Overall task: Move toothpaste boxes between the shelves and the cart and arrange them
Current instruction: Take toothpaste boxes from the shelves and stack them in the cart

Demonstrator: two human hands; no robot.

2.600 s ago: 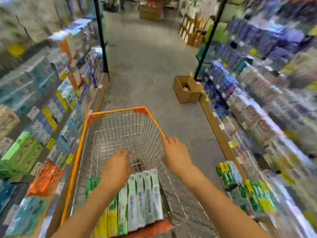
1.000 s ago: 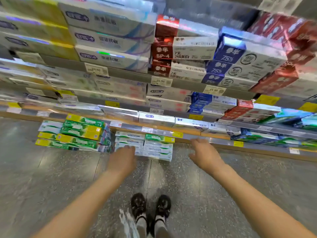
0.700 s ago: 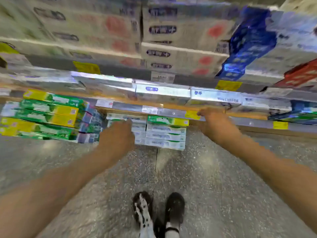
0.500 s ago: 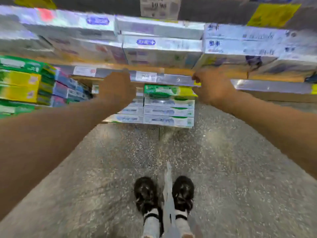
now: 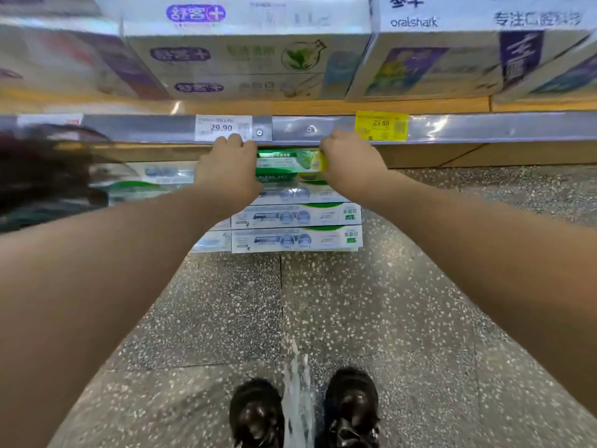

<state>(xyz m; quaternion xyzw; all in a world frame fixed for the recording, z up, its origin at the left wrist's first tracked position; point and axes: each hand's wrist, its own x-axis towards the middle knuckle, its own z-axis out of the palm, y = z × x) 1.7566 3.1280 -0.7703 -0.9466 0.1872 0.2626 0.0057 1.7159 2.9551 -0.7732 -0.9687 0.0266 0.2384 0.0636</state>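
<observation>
There is one view only, from a wide-angle camera worn on the person's head. It looks forward and steeply down, so the speckled floor [image 5: 371, 302] and the person's black shoes [image 5: 303, 412] fill the lower half. It sits close to the shelf edge rail [image 5: 484, 127], which crosses the upper frame. Both forearms reach away from the lens toward the stack of toothpaste boxes [image 5: 295, 227].

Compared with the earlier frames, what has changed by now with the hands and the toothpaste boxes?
Both hands left the cart and reached down to the bottom-shelf stack. The left hand and right hand now bracket the top green-and-yellow toothpaste box; whether either grip has closed is unclear. The white boxes beneath it stayed in place.
</observation>
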